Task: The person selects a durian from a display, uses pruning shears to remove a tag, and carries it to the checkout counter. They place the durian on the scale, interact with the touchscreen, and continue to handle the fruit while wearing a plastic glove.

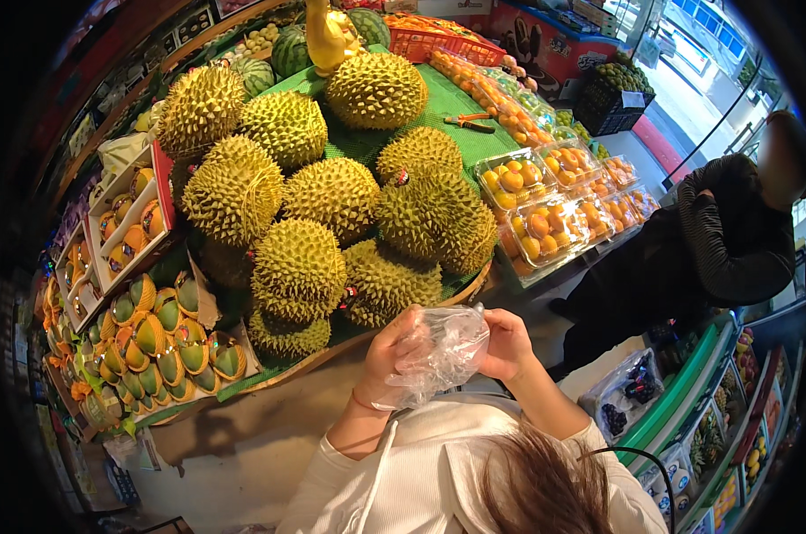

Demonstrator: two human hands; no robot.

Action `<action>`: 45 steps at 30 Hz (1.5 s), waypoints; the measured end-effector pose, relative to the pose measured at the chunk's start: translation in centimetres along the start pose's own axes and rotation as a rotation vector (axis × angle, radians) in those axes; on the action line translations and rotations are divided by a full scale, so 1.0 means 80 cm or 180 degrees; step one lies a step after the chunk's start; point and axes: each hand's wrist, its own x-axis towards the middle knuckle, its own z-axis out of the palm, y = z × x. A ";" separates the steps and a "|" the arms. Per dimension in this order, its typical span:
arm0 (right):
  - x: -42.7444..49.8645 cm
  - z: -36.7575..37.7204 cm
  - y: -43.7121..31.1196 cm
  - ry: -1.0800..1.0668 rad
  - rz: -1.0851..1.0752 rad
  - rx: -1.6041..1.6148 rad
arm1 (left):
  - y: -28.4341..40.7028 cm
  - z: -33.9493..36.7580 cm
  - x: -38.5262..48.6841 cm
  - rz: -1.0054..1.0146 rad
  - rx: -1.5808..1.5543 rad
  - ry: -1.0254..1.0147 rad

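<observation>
Crumpled thin clear plastic [446, 344] is held in front of my chest; whether it is a bag or a disposable glove, I cannot tell. On its left side my left hand [388, 357] grips it, with part of the palm and fingers seen through the film. My right hand [507, 344] pinches its right edge between thumb and fingers. Just beyond both hands, spiky durians are heaped on a display table. The closest are a durian [393, 284] straight ahead and another durian [299, 267] to its left. Neither hand touches a fruit.
Orange-handled pliers [471, 122] lie on the green mat [436, 100]. Clear boxes of orange fruit [543, 230] line the right side. Netted mangoes [169, 347] and boxed fruit [129, 223] stand at left. A person [696, 240] in dark clothes stands at right, near a green-edged shelf [670, 387].
</observation>
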 end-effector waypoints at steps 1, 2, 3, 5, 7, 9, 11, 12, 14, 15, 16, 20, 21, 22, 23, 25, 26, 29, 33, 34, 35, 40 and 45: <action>0.000 0.008 0.003 0.0132 0.0145 0.0078 | -0.004 0.002 0.003 0.0311 0.0519 0.0551; 0.002 0.007 0.009 -0.0053 0.0399 0.0282 | -0.011 0.004 0.007 0.0614 0.1040 0.1103; 0.000 0.005 0.017 -0.0241 0.0639 0.0490 | -0.011 0.010 0.011 0.0670 0.0832 0.1446; -0.002 -0.009 0.019 0.0024 0.0515 -0.0519 | -0.007 0.013 0.026 0.0345 0.0569 0.0994; 0.001 -0.003 0.018 -0.0024 0.0385 -0.1363 | 0.006 -0.008 0.038 -0.0389 0.0469 -0.0583; 0.011 0.022 0.020 -0.0026 0.0033 -0.1885 | -0.021 -0.081 0.029 0.0212 0.1435 0.0275; 0.011 0.023 0.010 -0.0935 0.0147 -0.1192 | -0.047 -0.074 0.032 0.0281 0.2000 0.0846; 0.024 0.039 0.027 -0.1369 0.0125 -0.1042 | -0.047 -0.063 0.022 0.0302 0.2084 0.0895; 0.026 0.035 0.030 -0.1508 0.0182 -0.0982 | -0.046 -0.057 0.014 0.0147 0.1975 0.0775; 0.028 0.035 0.029 -0.1401 0.0372 -0.0964 | -0.041 -0.044 -0.003 0.0145 0.1988 0.0796; 0.029 0.046 0.031 -0.1585 0.0445 -0.0748 | -0.036 -0.037 -0.015 0.0108 0.1942 0.0797; 0.049 0.040 0.026 -0.2396 0.0683 -0.0296 | -0.025 -0.031 -0.050 0.0062 0.1818 0.0771; 0.052 0.043 0.025 -0.2448 0.0751 -0.0311 | -0.023 -0.027 -0.058 0.0087 0.1798 0.0801; 0.049 0.047 0.025 -0.2218 0.0831 -0.0410 | -0.022 -0.025 -0.062 0.0117 0.1816 0.0841; 0.050 0.050 0.023 -0.2155 0.0884 -0.0457 | -0.020 -0.022 -0.066 0.0134 0.1873 0.0868; 0.054 0.053 0.021 -0.2015 0.1002 -0.0561 | -0.020 -0.022 -0.063 0.0163 0.1918 0.0922; 0.057 0.045 0.022 -0.2175 0.0990 -0.0422 | -0.022 -0.023 -0.060 0.0138 0.1927 0.0918; 0.072 0.021 0.029 -0.2604 0.1116 0.0056 | -0.023 -0.024 -0.048 0.0092 0.2008 0.0922; 0.059 0.083 0.023 -0.2082 0.1330 -0.1412 | -0.017 -0.024 -0.047 0.0092 0.2070 0.0989; 0.067 0.082 0.023 -0.2446 0.1176 -0.1342 | -0.016 -0.023 -0.042 0.0050 0.2082 0.0984; 0.067 0.084 0.017 -0.2294 0.1136 -0.1376 | -0.017 -0.022 -0.037 0.0022 0.2144 0.0993; 0.066 0.080 -0.004 -0.1677 0.1196 -0.1267 | -0.022 -0.028 -0.005 -0.0050 0.2313 0.1018; 0.059 0.061 -0.030 -0.1313 0.0811 -0.0971 | -0.045 -0.049 0.065 -0.0213 0.2750 0.0963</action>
